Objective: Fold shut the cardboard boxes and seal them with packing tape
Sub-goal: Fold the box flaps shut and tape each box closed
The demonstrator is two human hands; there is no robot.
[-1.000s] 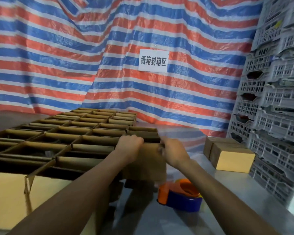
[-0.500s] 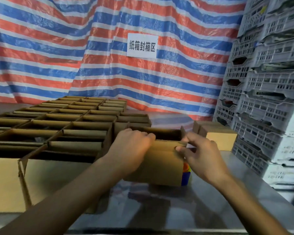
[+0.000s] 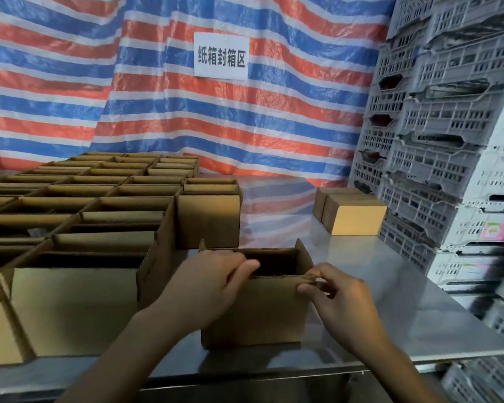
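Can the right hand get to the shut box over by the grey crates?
Probably yes. Only bare table lies between the right hand and the shut box. It would first have to let go of the open box, whose flap it pinches, and stretch forward.

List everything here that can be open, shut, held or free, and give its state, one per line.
Small box: top open, upright on the table.
Left hand: grips the small box's near rim.
Right hand: pinches its near right corner.
Rows of boxes: tops open.
Two boxes by the crates: flaps shut.
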